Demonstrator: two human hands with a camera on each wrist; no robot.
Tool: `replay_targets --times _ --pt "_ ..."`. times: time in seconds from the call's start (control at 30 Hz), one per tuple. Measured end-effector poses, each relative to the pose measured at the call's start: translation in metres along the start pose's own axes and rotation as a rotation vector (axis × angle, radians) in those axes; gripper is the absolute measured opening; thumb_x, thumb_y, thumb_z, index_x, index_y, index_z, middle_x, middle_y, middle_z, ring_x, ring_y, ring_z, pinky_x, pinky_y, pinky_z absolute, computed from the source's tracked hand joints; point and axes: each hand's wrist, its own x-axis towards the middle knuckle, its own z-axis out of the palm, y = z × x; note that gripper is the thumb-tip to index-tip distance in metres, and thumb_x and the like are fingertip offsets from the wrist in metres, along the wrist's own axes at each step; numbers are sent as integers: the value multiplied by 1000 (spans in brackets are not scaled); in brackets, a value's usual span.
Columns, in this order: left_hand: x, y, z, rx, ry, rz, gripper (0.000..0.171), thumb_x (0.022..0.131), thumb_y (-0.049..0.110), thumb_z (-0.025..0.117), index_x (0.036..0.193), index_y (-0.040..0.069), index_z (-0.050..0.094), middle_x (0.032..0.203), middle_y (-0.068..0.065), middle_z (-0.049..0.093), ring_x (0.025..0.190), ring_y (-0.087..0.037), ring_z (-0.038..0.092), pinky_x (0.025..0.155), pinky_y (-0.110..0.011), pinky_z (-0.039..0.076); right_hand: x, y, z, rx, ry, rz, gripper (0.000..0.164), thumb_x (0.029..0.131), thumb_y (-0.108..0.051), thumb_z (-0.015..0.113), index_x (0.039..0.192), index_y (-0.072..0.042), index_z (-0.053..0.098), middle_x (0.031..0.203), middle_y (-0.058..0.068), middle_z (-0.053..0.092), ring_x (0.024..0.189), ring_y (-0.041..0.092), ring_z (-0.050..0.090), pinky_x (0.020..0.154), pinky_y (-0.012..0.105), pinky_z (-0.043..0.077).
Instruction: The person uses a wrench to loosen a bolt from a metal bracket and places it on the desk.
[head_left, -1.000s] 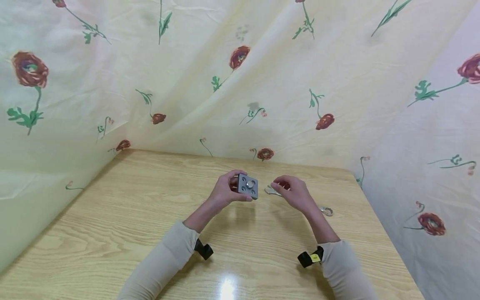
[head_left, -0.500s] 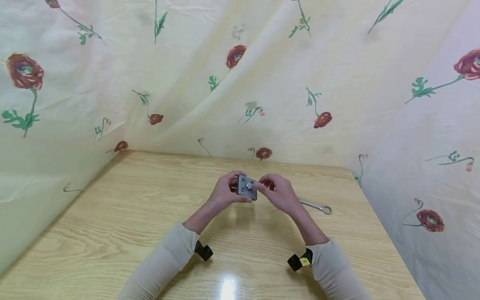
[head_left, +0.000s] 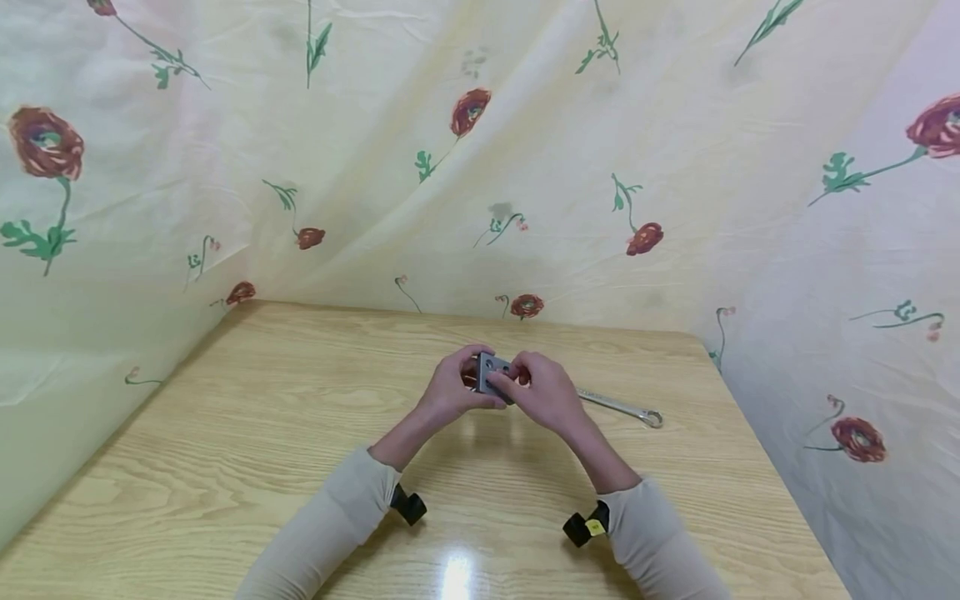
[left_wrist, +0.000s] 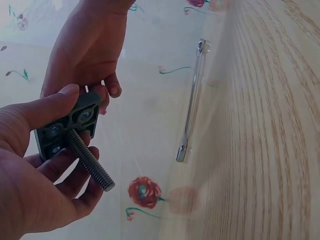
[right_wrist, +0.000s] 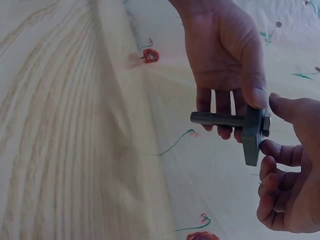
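Note:
My left hand [head_left: 450, 387] grips a square grey plate [head_left: 484, 364] by its edges, thumb on one side and fingers on the other. A long threaded bolt [left_wrist: 90, 160] runs through the plate's middle and sticks out of the ribbed back in the left wrist view. At the front face, the thumb and index finger of my right hand [head_left: 547, 392] pinch around the hex bolt head [right_wrist: 266, 125]. That head is covered by the right hand in the head view. The remaining right fingers are curled. Plate and bolt are held up above the table.
A silver combination wrench [head_left: 618, 406] lies on the wooden table [head_left: 315, 433], just right of the right hand, partly hidden behind it. A flower-patterned cloth [head_left: 375, 208] closes off the back and both sides. Both wrists wear black cameras [head_left: 408, 505].
My right hand has moved left from over the wrench to the bolt head and taken it between thumb and finger. More of the wrench now shows. The left hand keeps holding the plate.

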Motion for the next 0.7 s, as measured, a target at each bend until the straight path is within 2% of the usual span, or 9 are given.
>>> replay_targets --times 0.2,0.4,0.53,0.7 --pt "-1 -1 3 24 2 -7 69 73 4 88 134 9 56 117 -17 73 93 -18 64 80 -28 55 -1 -2 6 -70 38 29 42 95 -50 63 76 -14 55 66 1 50 54 15 42 49 27 32" --pt "-2 -2 4 28 -3 9 69 71 2 88 132 8 56 116 -18 73 91 -19 65 78 -26 55 -2 -5 11 -97 75 23 47 98 -48 59 66 -14 51 59 -2 46 51 14 43 49 26 31" --pt "-2 -2 5 37 -7 3 70 70 3 89 132 8 56 115 -18 74 89 -18 64 77 -25 53 -2 -4 13 -120 92 -11 45 99 -43 59 66 -14 51 59 -1 46 51 13 41 50 26 31" --pt "-1 0 3 52 1 8 70 71 5 89 133 8 56 114 -17 74 91 -21 65 79 -27 54 -2 -3 13 -115 109 -68 36 100 -35 60 73 -14 52 67 1 49 58 13 42 55 26 31"
